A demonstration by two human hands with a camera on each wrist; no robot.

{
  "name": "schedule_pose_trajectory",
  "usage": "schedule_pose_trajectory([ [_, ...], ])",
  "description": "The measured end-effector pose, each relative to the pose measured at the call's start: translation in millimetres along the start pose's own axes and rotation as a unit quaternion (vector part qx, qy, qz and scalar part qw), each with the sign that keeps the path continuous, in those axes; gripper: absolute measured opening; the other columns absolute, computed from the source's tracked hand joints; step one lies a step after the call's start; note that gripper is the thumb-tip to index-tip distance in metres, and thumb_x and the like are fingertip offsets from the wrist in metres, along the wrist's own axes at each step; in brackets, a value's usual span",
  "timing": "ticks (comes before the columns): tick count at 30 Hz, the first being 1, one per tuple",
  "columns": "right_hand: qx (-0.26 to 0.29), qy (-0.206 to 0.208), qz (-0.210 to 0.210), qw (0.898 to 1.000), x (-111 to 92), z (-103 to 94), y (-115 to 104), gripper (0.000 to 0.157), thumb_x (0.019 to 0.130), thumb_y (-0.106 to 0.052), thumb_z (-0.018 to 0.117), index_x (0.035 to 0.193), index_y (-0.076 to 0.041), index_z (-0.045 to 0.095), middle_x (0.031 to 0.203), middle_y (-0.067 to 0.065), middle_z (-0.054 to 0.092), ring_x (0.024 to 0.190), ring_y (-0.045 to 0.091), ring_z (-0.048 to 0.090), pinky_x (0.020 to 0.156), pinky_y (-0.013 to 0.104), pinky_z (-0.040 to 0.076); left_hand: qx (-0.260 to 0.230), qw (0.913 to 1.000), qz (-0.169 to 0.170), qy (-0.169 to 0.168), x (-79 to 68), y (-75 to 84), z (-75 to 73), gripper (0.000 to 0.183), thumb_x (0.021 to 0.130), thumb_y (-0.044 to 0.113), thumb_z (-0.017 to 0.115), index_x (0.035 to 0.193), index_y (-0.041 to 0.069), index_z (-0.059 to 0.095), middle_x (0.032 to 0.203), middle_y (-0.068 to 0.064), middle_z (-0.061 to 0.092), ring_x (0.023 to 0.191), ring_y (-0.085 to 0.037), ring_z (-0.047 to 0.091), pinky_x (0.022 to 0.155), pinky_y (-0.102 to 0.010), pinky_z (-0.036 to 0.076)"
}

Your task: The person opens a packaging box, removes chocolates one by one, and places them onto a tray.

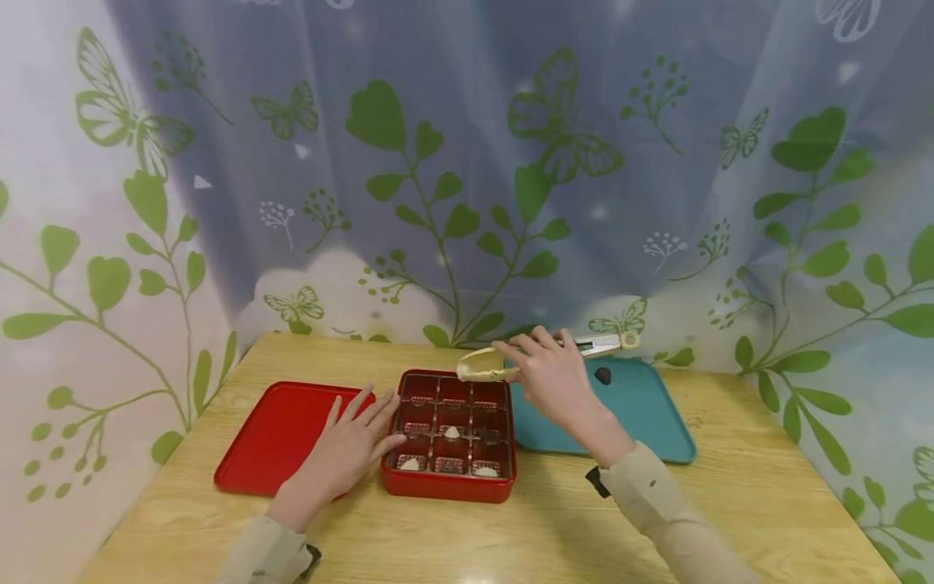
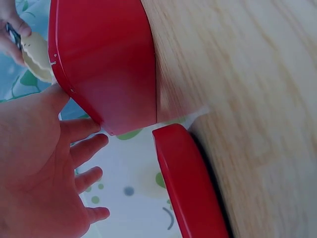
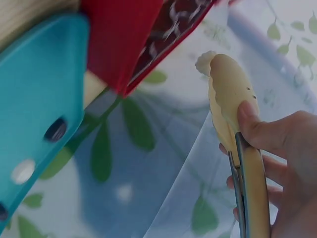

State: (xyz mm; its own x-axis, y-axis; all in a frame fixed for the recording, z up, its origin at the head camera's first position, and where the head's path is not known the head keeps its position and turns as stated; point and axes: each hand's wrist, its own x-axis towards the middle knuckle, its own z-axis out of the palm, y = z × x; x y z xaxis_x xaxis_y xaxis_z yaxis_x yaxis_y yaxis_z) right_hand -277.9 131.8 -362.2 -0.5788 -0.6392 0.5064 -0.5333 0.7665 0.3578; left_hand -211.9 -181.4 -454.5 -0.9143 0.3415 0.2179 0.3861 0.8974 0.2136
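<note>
My right hand (image 1: 558, 385) grips a pair of cream-tipped metal tongs (image 3: 255, 193), held over the back right of a red box (image 1: 448, 488). The tongs' scalloped tips come close together; I cannot tell whether a piece sits between them. A clear divider splits the box into several compartments. White pieces (image 1: 452, 432) and a dark piece (image 1: 448, 465) lie in the nearer ones. With fingers spread, my left hand (image 1: 336, 454) rests at the box's left side, its fingertips right at the rim in the left wrist view.
To the right, a blue tray (image 1: 649, 422) carries a dark piece (image 1: 602, 375) and a white piece (image 3: 23, 171). A red lid or tray (image 1: 273, 442) lies left of the box, partly under my left hand. A patterned curtain (image 1: 467, 162) hangs behind the wooden table (image 1: 584, 527).
</note>
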Motion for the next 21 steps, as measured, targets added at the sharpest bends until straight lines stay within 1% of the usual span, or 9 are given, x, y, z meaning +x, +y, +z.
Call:
schedule_pose_trajectory([
  [2, -0.002, 0.01, 0.016, 1.0, -6, 2.2, 14, 0.046, 0.088, -0.014, 0.079, 0.132, -0.025, 0.07, 0.116, -0.001, 0.071, 0.098, 0.024, 0.056, 0.075, 0.042, 0.038, 0.0, 1.0, 0.0, 0.002, 0.1, 0.3, -0.1, 0.069, 0.102, 0.049, 0.054, 0.156, 0.008, 0.04, 0.161, -0.009, 0.039, 0.153, -0.038, 0.02, 0.118, -0.07, 0.015],
  [3, -0.002, 0.014, 0.025, 1.0, -9, 3.6, 20, 0.045, 0.088, -0.01, 0.078, 0.131, -0.024, 0.07, 0.115, 0.0, 0.071, 0.098, 0.025, 0.057, 0.075, 0.042, 0.038, 0.001, 1.0, 0.001, 0.002, 0.2, 0.5, -0.3, 0.069, 0.102, 0.049, 0.055, 0.156, 0.008, 0.041, 0.16, -0.009, 0.04, 0.153, -0.038, 0.021, 0.117, -0.07, 0.015],
  [6, 0.002, 0.01, 0.049, 0.999, -18, 8.9, 37, 0.044, 0.088, -0.011, 0.079, 0.13, -0.021, 0.071, 0.114, 0.002, 0.071, 0.099, 0.027, 0.058, 0.077, 0.044, 0.04, 0.001, 1.0, 0.001, 0.004, 0.2, 0.9, 0.0, 0.069, 0.101, 0.048, 0.055, 0.156, 0.008, 0.041, 0.16, -0.009, 0.04, 0.153, -0.038, 0.022, 0.117, -0.07, 0.015],
  [7, 0.002, 0.003, 0.058, 0.998, -21, 10.9, 41, 0.044, 0.087, -0.013, 0.08, 0.13, -0.021, 0.071, 0.114, 0.002, 0.071, 0.099, 0.027, 0.058, 0.077, 0.045, 0.041, 0.001, 1.0, 0.001, 0.005, 0.1, 0.4, 0.1, 0.069, 0.101, 0.048, 0.055, 0.156, 0.008, 0.041, 0.16, -0.009, 0.04, 0.153, -0.038, 0.022, 0.117, -0.07, 0.015],
  [9, 0.004, -0.019, 0.074, 0.997, -26, 14.0, 48, 0.046, 0.088, -0.009, 0.078, 0.131, -0.021, 0.071, 0.115, 0.003, 0.071, 0.101, 0.028, 0.057, 0.077, 0.045, 0.04, 0.001, 1.0, 0.002, 0.007, -0.1, 0.4, -0.1, 0.069, 0.101, 0.048, 0.055, 0.156, 0.008, 0.041, 0.16, -0.009, 0.04, 0.152, -0.039, 0.022, 0.117, -0.07, 0.016],
  [12, 0.003, -0.051, 0.09, 0.995, -35, 20.5, 55, 0.046, 0.088, -0.008, 0.078, 0.132, -0.02, 0.071, 0.114, 0.003, 0.071, 0.101, 0.028, 0.057, 0.075, 0.045, 0.04, 0.0, 1.0, 0.003, 0.008, -0.1, 0.5, -0.7, 0.069, 0.101, 0.047, 0.056, 0.156, 0.008, 0.041, 0.16, -0.009, 0.04, 0.153, -0.039, 0.022, 0.117, -0.07, 0.016],
  [14, 0.006, -0.071, 0.098, 0.993, -40, 25.6, 58, 0.046, 0.087, -0.008, 0.079, 0.131, -0.019, 0.071, 0.114, 0.003, 0.071, 0.102, 0.029, 0.058, 0.076, 0.047, 0.042, 0.001, 1.0, 0.004, 0.007, -0.2, 0.6, -1.1, 0.068, 0.102, 0.047, 0.055, 0.156, 0.008, 0.042, 0.16, -0.009, 0.04, 0.153, -0.039, 0.022, 0.117, -0.07, 0.016],
  [19, 0.009, -0.112, 0.11, 0.988, -50, 39.5, 62, 0.048, 0.082, -0.015, 0.085, 0.128, -0.018, 0.073, 0.112, 0.004, 0.072, 0.106, 0.032, 0.059, 0.08, 0.054, 0.046, 0.0, 0.9999, 0.005, 0.011, -1.0, 0.8, -1.2, 0.068, 0.102, 0.048, 0.055, 0.155, 0.007, 0.042, 0.159, -0.01, 0.041, 0.152, -0.039, 0.023, 0.117, -0.07, 0.016],
  [21, 0.013, -0.121, 0.113, 0.986, -53, 43.7, 62, 0.046, 0.081, -0.015, 0.086, 0.126, -0.018, 0.074, 0.112, 0.005, 0.072, 0.106, 0.032, 0.059, 0.08, 0.054, 0.045, -0.001, 0.9999, 0.005, 0.01, -1.1, 1.2, -0.8, 0.069, 0.102, 0.048, 0.054, 0.155, 0.007, 0.042, 0.16, -0.009, 0.041, 0.152, -0.039, 0.022, 0.117, -0.07, 0.016],
])
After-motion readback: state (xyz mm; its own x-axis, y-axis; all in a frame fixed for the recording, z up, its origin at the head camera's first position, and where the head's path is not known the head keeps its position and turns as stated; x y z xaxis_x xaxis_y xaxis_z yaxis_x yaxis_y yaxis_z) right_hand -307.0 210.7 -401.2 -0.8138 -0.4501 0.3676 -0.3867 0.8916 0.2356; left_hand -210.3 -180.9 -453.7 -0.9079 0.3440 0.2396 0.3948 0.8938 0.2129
